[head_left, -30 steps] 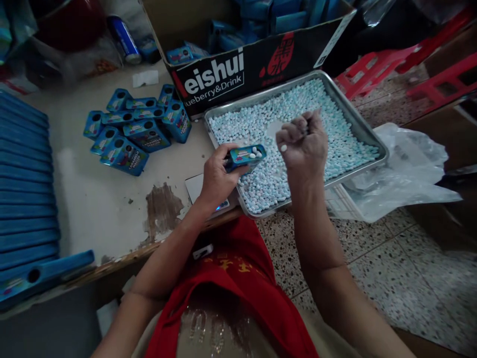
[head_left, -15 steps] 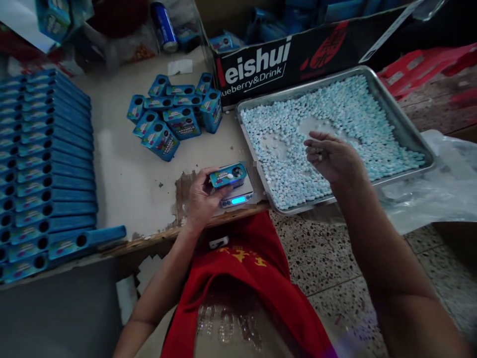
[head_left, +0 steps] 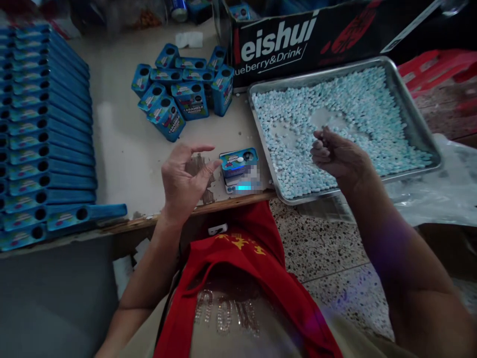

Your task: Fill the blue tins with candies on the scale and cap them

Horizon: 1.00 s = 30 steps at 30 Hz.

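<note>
A small blue candy box [head_left: 238, 161] rests on a digital scale [head_left: 244, 186] with a lit display, near the table's front edge. One white candy lies on top of the box, beside its round hole. To its left my left hand [head_left: 188, 181] is open, thumb and index finger apart, with nothing between them. My right hand [head_left: 341, 154] is curled closed above a metal tray [head_left: 404, 92] of pale blue and white candies [head_left: 365, 107]. A few small candies seem to be held in its fingers, though they are mostly hidden.
Several blue boxes [head_left: 190, 102] stand grouped behind the scale. Long rows of the same boxes [head_left: 55, 134] cover the table's left side. A black printed carton [head_left: 283, 44] borders the back. Clear plastic [head_left: 447, 184] lies right of the tray, near a red bag [head_left: 432, 69].
My left hand has let go of the blue candy box and drawn back left, leaving it on the scale. My right hand's fingers have curled in more. The view has shifted.
</note>
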{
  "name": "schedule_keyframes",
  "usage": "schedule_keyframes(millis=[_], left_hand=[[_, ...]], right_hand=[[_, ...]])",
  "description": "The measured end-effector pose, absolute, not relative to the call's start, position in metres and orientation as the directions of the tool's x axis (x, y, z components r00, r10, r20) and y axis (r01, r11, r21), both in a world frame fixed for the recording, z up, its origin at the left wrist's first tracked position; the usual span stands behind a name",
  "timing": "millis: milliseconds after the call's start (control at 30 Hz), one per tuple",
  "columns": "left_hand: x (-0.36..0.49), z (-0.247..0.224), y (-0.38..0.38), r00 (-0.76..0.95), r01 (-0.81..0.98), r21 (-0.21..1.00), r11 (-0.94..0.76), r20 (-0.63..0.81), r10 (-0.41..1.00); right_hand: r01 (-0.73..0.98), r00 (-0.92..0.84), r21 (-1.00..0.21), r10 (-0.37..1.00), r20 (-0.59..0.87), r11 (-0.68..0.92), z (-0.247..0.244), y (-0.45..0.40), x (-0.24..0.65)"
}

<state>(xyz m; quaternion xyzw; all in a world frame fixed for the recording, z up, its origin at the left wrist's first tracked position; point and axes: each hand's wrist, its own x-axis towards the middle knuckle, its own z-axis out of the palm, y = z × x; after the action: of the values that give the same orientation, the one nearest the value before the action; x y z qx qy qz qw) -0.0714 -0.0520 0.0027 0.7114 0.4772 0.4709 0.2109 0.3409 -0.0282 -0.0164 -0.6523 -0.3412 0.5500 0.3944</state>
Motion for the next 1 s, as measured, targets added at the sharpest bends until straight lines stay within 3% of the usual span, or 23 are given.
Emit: schedule_keyframes(millis=[167, 367, 467, 667, 1000], left_hand=[[-0.055, 0.018, -0.051, 0.171, 0.552, 0.635, -0.540, 0.548, 0.819], [-0.041, 0.009, -0.039, 0.242, 0.571, 0.584, -0.576, 0.551, 0.799], [-0.036, 0.004, -0.035, 0.252, 0.548, 0.616, -0.566, 0.524, 0.814], [-0.031, 0.004, -0.037, 0.229, 0.590, 0.698, -0.406, 0.338, 0.913], [-0.034, 0.001, -0.034, 0.282, 0.577, 0.699, -0.422, 0.314, 0.906]], right_hand=[[0.148, 0.101, -0.888, 0.900, -0.424, -0.435, -0.016, -0.021, 0.343], [-0.050, 0.120, -0.909, 0.901, -0.418, -0.415, -0.032, -0.020, 0.346], [-0.062, 0.091, -0.906, 0.901, -0.423, -0.419, -0.034, -0.025, 0.343], [0.034, 0.117, -0.922, 0.918, -0.379, -0.386, -0.018, -0.040, 0.325], [0.025, 0.075, -0.952, 0.950, -0.302, -0.304, -0.007, -0.041, 0.299]])
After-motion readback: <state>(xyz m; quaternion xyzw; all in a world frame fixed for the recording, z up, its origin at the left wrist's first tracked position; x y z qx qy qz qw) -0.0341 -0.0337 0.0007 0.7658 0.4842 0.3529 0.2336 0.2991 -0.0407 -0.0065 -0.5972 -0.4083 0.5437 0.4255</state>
